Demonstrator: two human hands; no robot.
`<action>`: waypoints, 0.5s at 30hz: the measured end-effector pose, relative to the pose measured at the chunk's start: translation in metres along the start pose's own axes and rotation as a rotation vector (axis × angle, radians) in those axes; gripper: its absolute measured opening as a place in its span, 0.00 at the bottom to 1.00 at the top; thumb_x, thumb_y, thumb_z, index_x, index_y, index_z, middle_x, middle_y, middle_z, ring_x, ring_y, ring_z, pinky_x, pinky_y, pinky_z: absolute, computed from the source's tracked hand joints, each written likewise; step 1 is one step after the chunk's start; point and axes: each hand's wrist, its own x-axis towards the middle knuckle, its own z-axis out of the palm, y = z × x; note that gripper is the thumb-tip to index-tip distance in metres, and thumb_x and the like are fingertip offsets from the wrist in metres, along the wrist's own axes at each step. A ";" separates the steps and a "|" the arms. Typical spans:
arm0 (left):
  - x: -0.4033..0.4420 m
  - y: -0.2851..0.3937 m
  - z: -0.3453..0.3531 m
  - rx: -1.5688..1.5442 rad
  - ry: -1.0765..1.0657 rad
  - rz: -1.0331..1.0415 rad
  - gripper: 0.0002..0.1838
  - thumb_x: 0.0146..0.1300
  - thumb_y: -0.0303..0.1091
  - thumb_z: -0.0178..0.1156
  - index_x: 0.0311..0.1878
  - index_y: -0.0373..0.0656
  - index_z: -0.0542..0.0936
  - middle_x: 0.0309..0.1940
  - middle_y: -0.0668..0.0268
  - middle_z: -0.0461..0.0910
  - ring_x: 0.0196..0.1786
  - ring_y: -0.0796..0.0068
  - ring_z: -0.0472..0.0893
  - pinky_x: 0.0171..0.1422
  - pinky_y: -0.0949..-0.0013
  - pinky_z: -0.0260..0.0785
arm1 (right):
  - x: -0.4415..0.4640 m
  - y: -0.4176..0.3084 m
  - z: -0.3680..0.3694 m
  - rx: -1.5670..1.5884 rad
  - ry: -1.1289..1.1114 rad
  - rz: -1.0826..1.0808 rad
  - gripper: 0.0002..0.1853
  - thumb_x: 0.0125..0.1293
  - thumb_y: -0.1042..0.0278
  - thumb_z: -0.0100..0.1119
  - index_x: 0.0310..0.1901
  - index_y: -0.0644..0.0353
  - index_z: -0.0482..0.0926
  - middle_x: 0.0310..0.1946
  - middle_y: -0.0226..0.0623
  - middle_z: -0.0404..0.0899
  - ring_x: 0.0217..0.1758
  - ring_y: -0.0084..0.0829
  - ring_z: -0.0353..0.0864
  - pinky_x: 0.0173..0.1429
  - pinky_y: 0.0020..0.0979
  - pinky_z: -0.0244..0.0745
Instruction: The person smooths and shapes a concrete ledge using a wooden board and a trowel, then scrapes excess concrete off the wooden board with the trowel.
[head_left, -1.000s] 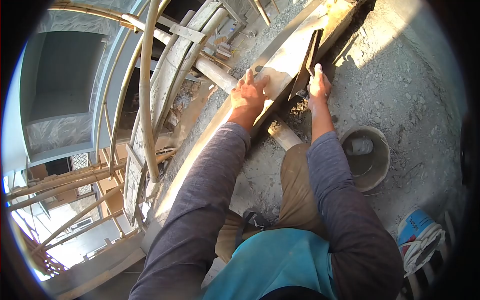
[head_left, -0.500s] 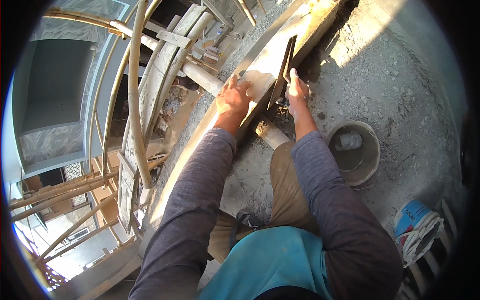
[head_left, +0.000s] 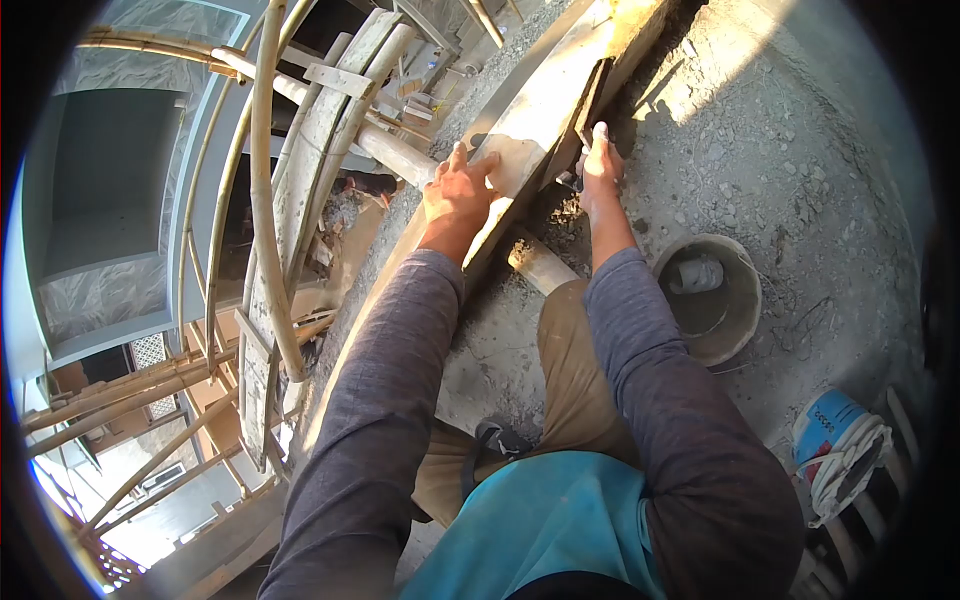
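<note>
My left hand (head_left: 460, 200) rests with its fingers apart on top of a long, pale, sunlit ledge (head_left: 545, 105). My right hand (head_left: 602, 170) is wrapped round the handle of a plastering trowel (head_left: 596, 95), whose long flat blade shows nearly edge-on. The blade lies along the right side face of the ledge; whether its whole length touches cannot be made out. Below the hands, a round pole end (head_left: 540, 265) sticks out from under the ledge.
A round bucket (head_left: 745, 325) holding a crumpled pale item stands on the rubble-strewn floor at right. A blue and white sack-like container (head_left: 835, 430) lies lower right. Beyond the ledge at left are bamboo poles (head_left: 262, 190) and a weathered plank (head_left: 310, 170), with a drop beneath.
My right hand and the trowel have moved slightly up and to the right along the ledge's side. My left hand has shifted a little left, still on the ledge.
</note>
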 end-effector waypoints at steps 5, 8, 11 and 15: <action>0.001 -0.004 0.006 -0.045 0.040 0.013 0.28 0.55 0.45 0.67 0.61 0.69 0.74 0.71 0.61 0.59 0.70 0.59 0.64 0.69 0.55 0.62 | -0.004 0.002 0.000 -0.083 -0.041 -0.047 0.31 0.63 0.34 0.55 0.25 0.60 0.75 0.20 0.27 0.69 0.23 0.20 0.63 0.28 0.26 0.59; 0.000 -0.002 0.007 -0.063 0.083 0.018 0.27 0.55 0.42 0.68 0.60 0.67 0.76 0.69 0.62 0.61 0.68 0.59 0.66 0.66 0.54 0.64 | -0.006 0.007 0.000 -0.134 -0.070 0.004 0.31 0.63 0.33 0.54 0.24 0.61 0.75 0.20 0.28 0.69 0.23 0.21 0.64 0.30 0.27 0.61; -0.003 -0.002 0.007 -0.077 0.080 0.009 0.25 0.55 0.42 0.68 0.58 0.64 0.77 0.68 0.64 0.63 0.68 0.59 0.66 0.66 0.55 0.64 | -0.019 -0.004 0.001 -0.108 -0.075 0.068 0.31 0.64 0.36 0.54 0.25 0.63 0.75 0.21 0.28 0.69 0.25 0.22 0.65 0.32 0.28 0.63; -0.006 0.001 0.009 -0.057 0.044 -0.045 0.25 0.56 0.42 0.68 0.59 0.64 0.75 0.69 0.59 0.62 0.67 0.57 0.68 0.67 0.56 0.65 | -0.025 -0.015 0.002 -0.021 -0.001 -0.137 0.27 0.66 0.43 0.56 0.25 0.65 0.77 0.23 0.28 0.70 0.28 0.21 0.65 0.34 0.28 0.64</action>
